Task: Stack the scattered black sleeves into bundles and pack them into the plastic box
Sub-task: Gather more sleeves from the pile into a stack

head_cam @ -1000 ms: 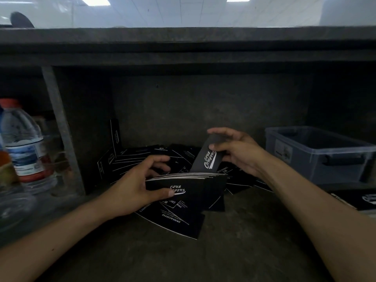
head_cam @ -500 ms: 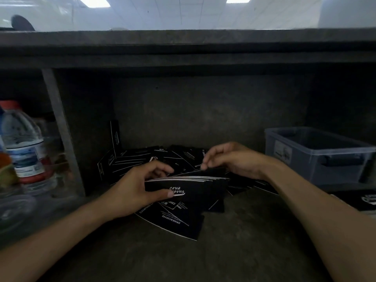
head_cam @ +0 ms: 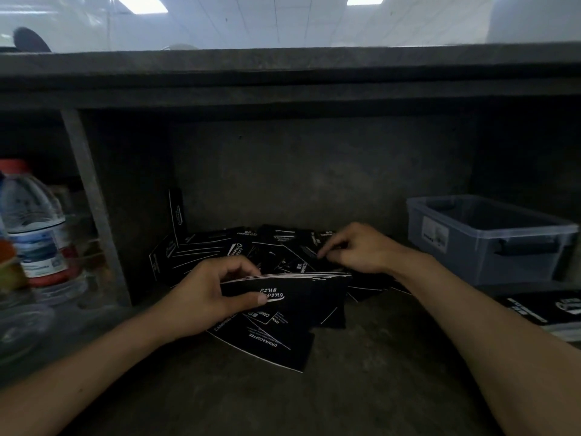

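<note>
While the left hand (head_cam: 204, 297) grips a bundle (head_cam: 298, 294) of black sleeves stood on edge, thumb pressed flat against its near face and fingers curled over the top edges, the right hand (head_cam: 355, 250) is down on the loose sleeves (head_cam: 276, 243) just beyond it. Its fingers are bent and drawn close together, tips on one sleeve of the heap; from where I stand I cannot tell whether they actually pinch it.

The heap lies scattered against the far wall of the dim concrete shelf (head_cam: 377, 372), white lettering showing here and there. One leaning sleeve (head_cam: 177, 212) is propped upright at the far left of it. A flat sleeve (head_cam: 267, 344) lies under the bundle, its corner poking out toward the near side.

To the right, well apart from the hands, sits the translucent plastic box (head_cam: 490, 243), lid off. At the left edge, past a grey upright post (head_cam: 91, 209), stands a water bottle (head_cam: 34, 225) with a red cap.
</note>
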Demonstrator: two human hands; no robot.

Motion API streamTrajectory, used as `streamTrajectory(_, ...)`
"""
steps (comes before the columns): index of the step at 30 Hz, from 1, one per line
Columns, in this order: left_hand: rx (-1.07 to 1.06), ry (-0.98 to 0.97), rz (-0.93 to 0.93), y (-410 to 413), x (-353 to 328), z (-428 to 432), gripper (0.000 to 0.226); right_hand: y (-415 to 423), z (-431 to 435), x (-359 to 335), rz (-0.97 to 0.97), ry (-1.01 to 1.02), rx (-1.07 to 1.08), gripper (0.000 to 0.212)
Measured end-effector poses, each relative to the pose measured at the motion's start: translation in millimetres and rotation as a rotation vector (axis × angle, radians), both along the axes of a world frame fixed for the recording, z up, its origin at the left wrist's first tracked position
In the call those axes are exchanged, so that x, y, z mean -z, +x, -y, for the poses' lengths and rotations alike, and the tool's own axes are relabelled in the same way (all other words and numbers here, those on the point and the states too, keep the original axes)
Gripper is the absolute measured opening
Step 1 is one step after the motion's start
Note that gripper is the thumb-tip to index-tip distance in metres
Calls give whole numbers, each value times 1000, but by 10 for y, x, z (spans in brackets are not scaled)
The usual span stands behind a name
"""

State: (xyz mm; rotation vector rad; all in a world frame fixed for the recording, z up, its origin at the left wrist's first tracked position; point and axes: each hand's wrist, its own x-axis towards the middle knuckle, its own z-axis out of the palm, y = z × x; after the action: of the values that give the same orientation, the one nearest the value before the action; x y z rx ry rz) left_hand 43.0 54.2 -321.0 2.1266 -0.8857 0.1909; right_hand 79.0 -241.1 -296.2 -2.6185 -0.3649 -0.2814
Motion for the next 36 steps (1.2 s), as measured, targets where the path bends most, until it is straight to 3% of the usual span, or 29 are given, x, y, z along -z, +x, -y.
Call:
streamTrajectory(4, 21, 11, -9, -7, -4, 4, 22, 38, 18, 39, 106, 30, -39, 20)
streamTrajectory(8, 19, 6, -37, -20, -10, 1, 22, 74, 6, 68, -83, -64, -62, 26)
streamTrajectory(14, 21, 13, -54, -32, -23, 8, 19, 52, 105, 30, 71, -272, 332, 54)
streamTrajectory(17, 18, 13, -52, -27, -15, 4, 18, 68, 133, 60, 74, -45, 140, 15)
streamTrajectory(18, 13, 15, -51, -27, -10, 3, 18, 44, 128, 38, -12, 21, 52, 14)
streamTrajectory(20, 5, 24, -44, -23, -8, -1, 18, -41, 131, -21, -247, 50, -17, 50)
streamTrajectory(22, 3, 27, -40, -16, -9, 0, 18, -81, 164, -90, -339, -54, 26, 65)
streamTrajectory(27, 19, -13, -15, -25, -9, 21, 29, -139, 240, -172, -342, -258, 216, 58)
streamTrajectory(36, 5, 15, -29, -15, 11, 10, 19, -77, 369, -120, -255, -83, 109, 49)
